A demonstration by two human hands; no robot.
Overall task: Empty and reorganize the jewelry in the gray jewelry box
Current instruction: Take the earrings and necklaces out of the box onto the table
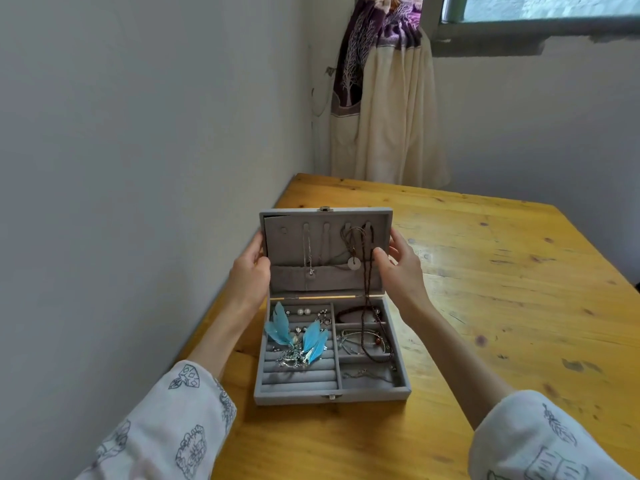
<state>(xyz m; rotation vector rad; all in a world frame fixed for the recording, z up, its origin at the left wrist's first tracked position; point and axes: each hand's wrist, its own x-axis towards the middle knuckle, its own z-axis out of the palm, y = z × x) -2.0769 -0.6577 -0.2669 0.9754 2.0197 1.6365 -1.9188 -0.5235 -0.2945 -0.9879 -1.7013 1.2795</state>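
**A:** So what's the setup? Where's the box?

**B:** Gray jewelry box (330,393) is sitting on the wooden counter (502,271) near its left edge, right in front of the person, lid (325,252) stood up. Each grip has a side of that lid: left hand (250,270) curls round the left edge, right hand (398,263) pinches the right edge with thumb in front, fingers behind. Both are closed on the lid, not on any jewelry.

**A:** How's the stuff gonna handle?

**B:** Closest to us, below both grips, is the tray. It looks velvety and soft-lined, with ring rolls under the left hand and square compartments under the right. The blue feather earrings (298,336) look featherlight and floppy, so I'd lift them by the metal hooks, not the feathers. Next to them is a tangle of silver pieces (292,360) that will probably snag. The pearl studs (303,311) are tiny and round, so pinch carefully or they'll roll.

**A:** And the necklaces?

**B:** Between the grips, a dark beaded strand (364,299) hangs from the lid slots down into the right compartments. It's limp, so take it up near the slot and lift it clear. The pale disc pendant (353,263) looks like stone, so don't drop it. The thin silver chain (307,254) is fine and tangle-prone. The box itself seems stiff and light, with a small metal clasp (325,209) on the lid's top edge.
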